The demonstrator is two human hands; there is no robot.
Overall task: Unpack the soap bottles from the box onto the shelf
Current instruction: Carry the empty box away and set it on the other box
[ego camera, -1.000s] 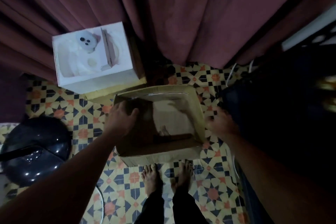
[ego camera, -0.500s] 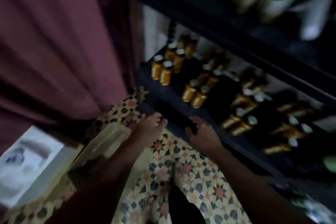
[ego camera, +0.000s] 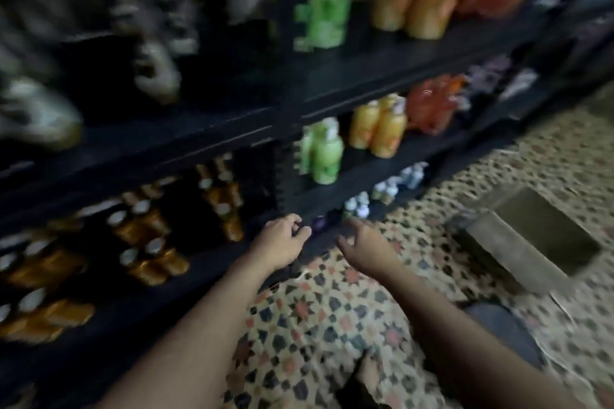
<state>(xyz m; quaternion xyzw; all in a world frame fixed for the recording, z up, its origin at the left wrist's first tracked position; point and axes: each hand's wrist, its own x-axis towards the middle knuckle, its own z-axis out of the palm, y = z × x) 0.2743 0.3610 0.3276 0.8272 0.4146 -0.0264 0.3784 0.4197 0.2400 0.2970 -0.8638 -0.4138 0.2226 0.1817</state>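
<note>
The left hand (ego camera: pixel 286 240) reaches the front edge of the shelf (ego camera: pixel 206 279) at its lowest level, fingers curled; blur hides whether it pinches the small purple thing (ego camera: pixel 319 222) just beyond them. The right hand (ego camera: pixel 362 239) hovers beside it, fingers loosely spread, holding nothing. Green bottles (ego camera: pixel 324 154) and yellow bottles (ego camera: pixel 378 131) stand upright one level up, caps upward. The box (ego camera: pixel 531 236) sits on the tiled floor (ego camera: pixel 332 309), well to the right.

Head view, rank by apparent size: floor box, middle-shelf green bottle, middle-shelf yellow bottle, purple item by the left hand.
1. The box, largest.
2. The green bottle and yellow bottle look alike; green is nearer, so unranked.
3. The purple item, smallest, though blurred.
</note>
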